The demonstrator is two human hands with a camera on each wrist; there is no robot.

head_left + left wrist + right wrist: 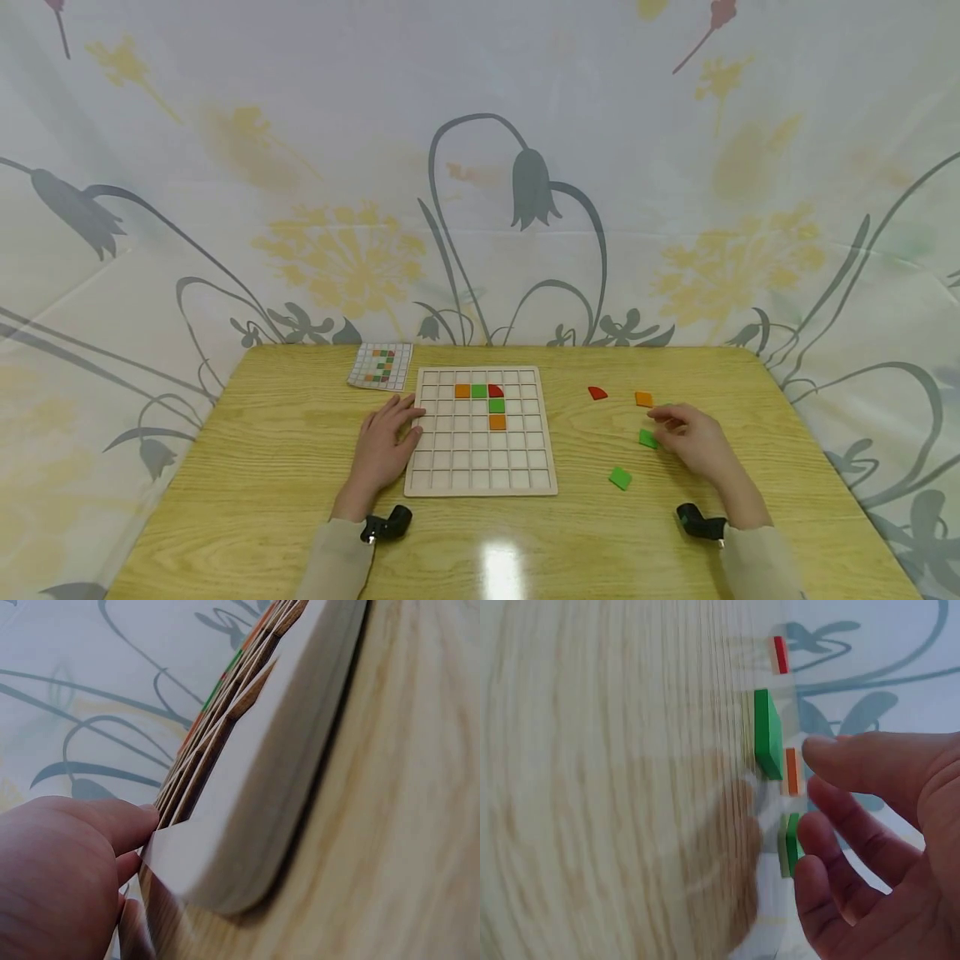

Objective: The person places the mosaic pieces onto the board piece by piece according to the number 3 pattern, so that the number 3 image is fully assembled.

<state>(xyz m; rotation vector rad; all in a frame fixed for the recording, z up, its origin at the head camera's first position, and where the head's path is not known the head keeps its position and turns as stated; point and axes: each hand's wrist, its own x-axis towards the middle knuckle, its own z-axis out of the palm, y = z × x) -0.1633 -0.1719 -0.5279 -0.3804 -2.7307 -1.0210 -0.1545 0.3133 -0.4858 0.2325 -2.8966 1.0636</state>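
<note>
A pale square board (442, 483) divided into small square cells lies in the middle of the table. Orange, green and red tiles fill several of its upper cells, the red one (495, 390) a quarter circle. My left hand (385, 442) rests at the board's left edge, and the left wrist view shows the thumb touching its rim. On the right, my right hand (693, 442) hovers by a green square tile (647, 439), partly hidden by its fingers in the head view. In the right wrist view, thumb and fingers are apart with nothing between them.
Another green tile (620, 477) lies nearer the front, with an orange tile (643, 399) and a red quarter-circle tile (597, 392) farther back. A printed card (360, 375) with a coloured grid pattern lies behind the board's left corner. A patterned cloth (480, 250) hangs at the table's back.
</note>
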